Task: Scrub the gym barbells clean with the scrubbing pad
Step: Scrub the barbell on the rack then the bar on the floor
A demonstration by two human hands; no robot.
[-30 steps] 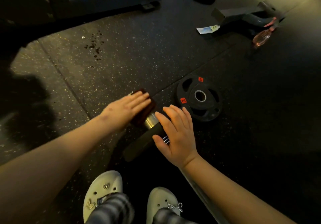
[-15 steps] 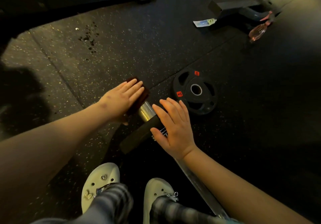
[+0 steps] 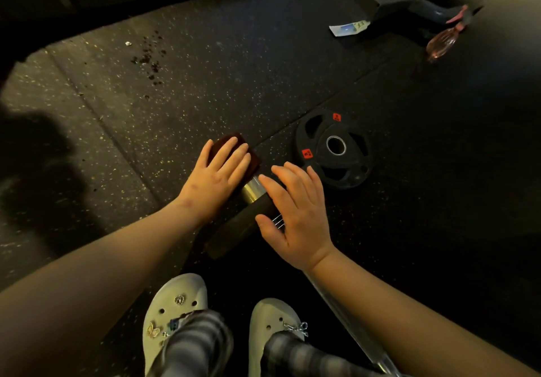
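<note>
the scrubbing pad (image 3: 231,142) is pushed slightly farther along the barbell sleeve (image 3: 252,191) under the flat left hand (image 3: 216,177); the right hand (image 3: 295,215) is kept flat, grasping nothing.

- left hand (image 3: 216,177) flat, pressing the dark red scrubbing pad (image 3: 226,142) onto the barbell (image 3: 252,190)'s far end
- right hand (image 3: 295,215) spread open on the black disc (image 3: 234,230) on the bar
- loose weight plate (image 3: 349,170) lying flat just right of them
- pinkish spray bottle (image 3: 442,43) far right

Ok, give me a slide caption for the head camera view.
Left hand presses a dark scrubbing pad onto the barbell; right hand rests further along it.
</note>
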